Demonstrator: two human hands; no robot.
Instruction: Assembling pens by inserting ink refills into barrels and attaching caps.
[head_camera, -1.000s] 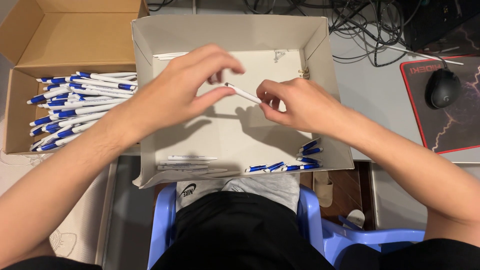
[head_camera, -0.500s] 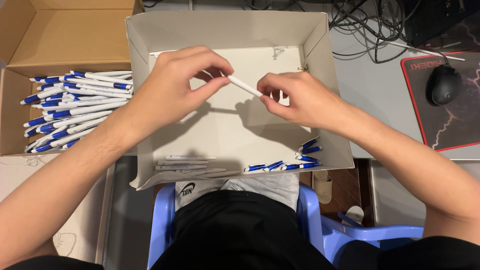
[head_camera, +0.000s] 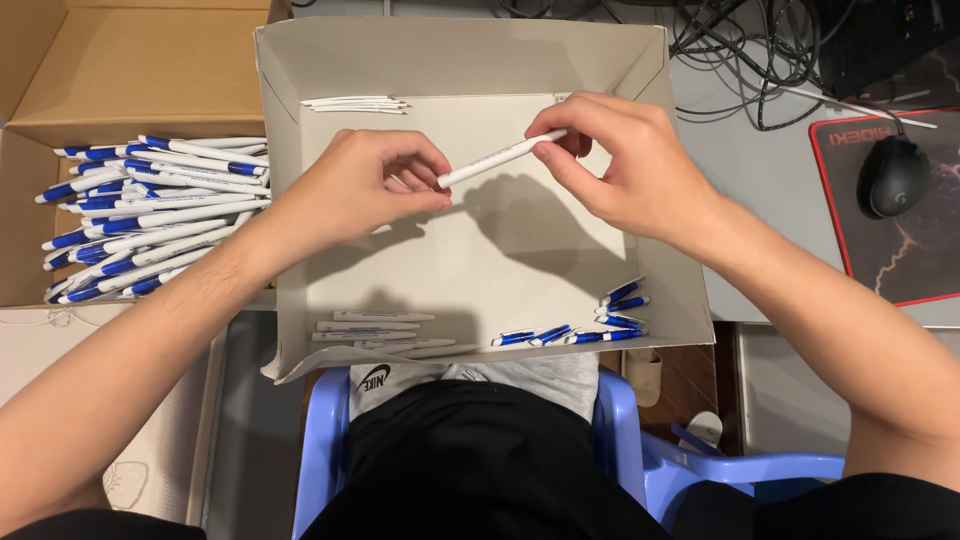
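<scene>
Fingers on both hands pinching a slim white plastic pen barrel (head_camera: 500, 157) | left hand (head_camera: 365, 190), right hand (head_camera: 625, 165) | barrel's tilted up more than half a second back, above the shallow grey cardboard tray (head_camera: 480, 60) | still mid-assembly, I'd guess

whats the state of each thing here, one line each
white pen barrel: held up between both hands, tilted
left hand: pinching barrel's lower end
right hand: gripping barrel's upper end
grey tray: open, parts lying inside
cardboard box: open, blue-and-white pens piled inside
computer mouse: resting on mat

White pen barrel (head_camera: 500, 157) tilted (both ends pinched), above tray.
</scene>
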